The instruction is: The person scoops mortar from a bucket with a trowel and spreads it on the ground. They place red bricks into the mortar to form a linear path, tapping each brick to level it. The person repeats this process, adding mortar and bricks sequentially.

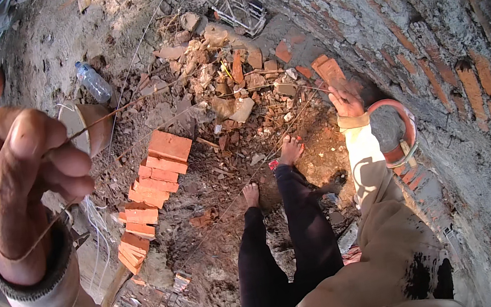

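My left hand [25, 182] is raised large at the left, its fingers curled and pinched on a thin brown string [134, 101] that stretches across the rubble. My right hand [345, 102] reaches forward at the right, fingers bent beside a red brick [327, 70], where the string meets it; what exactly the fingers grip is unclear. Just right of that wrist is a red-rimmed bucket [386, 131] of grey mortar with a wooden handle in it. My bare feet [290, 153] stand on broken dirt and debris.
A curving brick wall [416, 17] rises on the right. A row of red bricks [167, 146] lies left of my legs. Behind are a plastic bottle [94, 81], a round container [92, 139], a rubble heap [226, 73] and metal rods [240, 19]. White strands hang near my left wrist.
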Motion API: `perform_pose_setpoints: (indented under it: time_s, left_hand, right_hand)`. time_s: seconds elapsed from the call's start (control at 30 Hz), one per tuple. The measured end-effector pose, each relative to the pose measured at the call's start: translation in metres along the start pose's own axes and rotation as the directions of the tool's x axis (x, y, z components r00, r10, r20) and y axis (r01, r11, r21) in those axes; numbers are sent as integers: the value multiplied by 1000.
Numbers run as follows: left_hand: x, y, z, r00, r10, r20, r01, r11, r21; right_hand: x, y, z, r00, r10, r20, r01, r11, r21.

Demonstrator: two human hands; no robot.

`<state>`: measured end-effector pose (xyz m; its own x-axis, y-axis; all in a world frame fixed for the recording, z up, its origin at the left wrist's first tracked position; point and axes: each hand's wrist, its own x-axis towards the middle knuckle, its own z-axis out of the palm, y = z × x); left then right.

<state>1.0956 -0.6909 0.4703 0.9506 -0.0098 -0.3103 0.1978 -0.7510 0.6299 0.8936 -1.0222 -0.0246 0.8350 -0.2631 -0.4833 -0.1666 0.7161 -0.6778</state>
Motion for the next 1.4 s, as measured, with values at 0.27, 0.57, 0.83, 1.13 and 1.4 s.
perform_pose_setpoints:
  time_s: [0.27,0.57,0.83,1.13,1.4]
  left_hand:
    - [89,26,126,875,252,413,-195,965,-177]
    - [109,81,199,796,445,410,-311,883,-352]
    - [82,111,279,557,639,531,-714,695,-87]
    - [80,112,415,419,334,844,-849,474,234]
    - [64,76,362,298,335,894,-925,334,183]
  right_hand:
    - [4,-75,-57,999,-55,-4,53,954,296]
    - [64,-98,-32,879,-377,291,350,98,-932]
    - [19,-72,-59,897,-431,103,123,20,-992]
    - [-126,-26,-99,848,-530,19,87,102,-991]
    - [-196,-88,-51,563,-748,-353,-417,112,-902]
